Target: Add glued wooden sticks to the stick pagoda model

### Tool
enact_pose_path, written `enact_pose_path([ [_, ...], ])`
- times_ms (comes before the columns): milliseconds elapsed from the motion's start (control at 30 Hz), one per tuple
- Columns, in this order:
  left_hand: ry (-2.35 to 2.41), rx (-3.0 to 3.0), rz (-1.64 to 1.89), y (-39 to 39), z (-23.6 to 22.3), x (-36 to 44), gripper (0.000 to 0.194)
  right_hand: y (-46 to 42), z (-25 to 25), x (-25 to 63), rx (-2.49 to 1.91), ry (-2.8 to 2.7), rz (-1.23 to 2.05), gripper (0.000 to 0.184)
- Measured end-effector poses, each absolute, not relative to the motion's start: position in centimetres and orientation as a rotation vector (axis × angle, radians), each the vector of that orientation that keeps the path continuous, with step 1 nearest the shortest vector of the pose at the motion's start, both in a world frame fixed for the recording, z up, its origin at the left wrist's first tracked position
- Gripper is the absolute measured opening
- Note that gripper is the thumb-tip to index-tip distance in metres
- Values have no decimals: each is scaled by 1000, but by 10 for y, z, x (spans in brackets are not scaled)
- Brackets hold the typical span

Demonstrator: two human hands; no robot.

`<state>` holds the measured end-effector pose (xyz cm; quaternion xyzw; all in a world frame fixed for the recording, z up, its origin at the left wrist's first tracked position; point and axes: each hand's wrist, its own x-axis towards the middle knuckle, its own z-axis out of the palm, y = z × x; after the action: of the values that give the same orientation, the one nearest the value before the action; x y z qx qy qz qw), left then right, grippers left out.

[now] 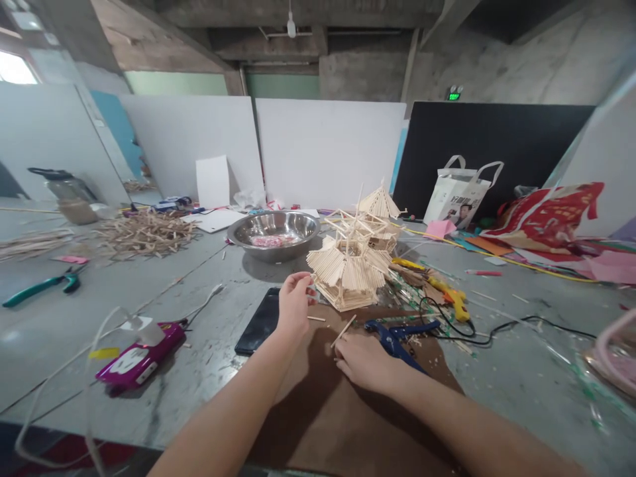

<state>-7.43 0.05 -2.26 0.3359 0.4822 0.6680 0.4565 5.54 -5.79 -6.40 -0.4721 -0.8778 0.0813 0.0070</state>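
Note:
A pavilion model built of thin wooden sticks (350, 268) stands on the table, with layered, fanned roofs. At its left lower edge is my left hand (297, 301), fingers bent together; what they pinch, if anything, is too small to make out. My right hand (365, 358) rests low on the brown board (318, 411) in front of the model, its fingers closed on a short wooden stick (344, 330) that points up and right. Another short stick (317, 318) lies between the hands. Blue-handled cutters (397, 338) lie just beyond my right hand.
A black phone (259, 324) lies left of my left hand. Behind it stands a steel bowl (274, 235). A purple power strip (142, 354) with white cords, green pliers (44, 288) and a stick pile (149, 233) are leftward. A yellow glue gun (454, 298) trails a black cable rightward.

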Motion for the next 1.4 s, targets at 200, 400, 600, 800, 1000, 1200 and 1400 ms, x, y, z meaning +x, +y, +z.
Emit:
enact_pose_path([
  [200, 1199, 941, 1577, -7, -20, -75, 19, -58, -60, 58, -1492, -2758, 295, 19],
  [400, 1171, 1062, 1525, -11, -16, -76, 19, -43, -30, 83, -1470, -2264, 467, 17],
  [600, 1089, 1303, 1203, -21, -14, -58, 31, -25, -12, 96, -1211, -1839, 700, 13],
  [800, 942, 1298, 1180, -26, -9, -40, 28, -27, -7, 93, -1088, -1807, 688, 12],
  [1000, 1232, 1621, 1096, -9, -9, -84, 22, -27, -16, 96, -1211, -1929, 631, 11],
  [1200, 1797, 2243, 508, 2, -39, -111, 12, -24, -39, 100, -1245, -2239, 605, 11],
  [1400, 1779, 2467, 183, 3, -63, -97, 20, -25, -54, 97, -1281, -2350, 577, 13],
])
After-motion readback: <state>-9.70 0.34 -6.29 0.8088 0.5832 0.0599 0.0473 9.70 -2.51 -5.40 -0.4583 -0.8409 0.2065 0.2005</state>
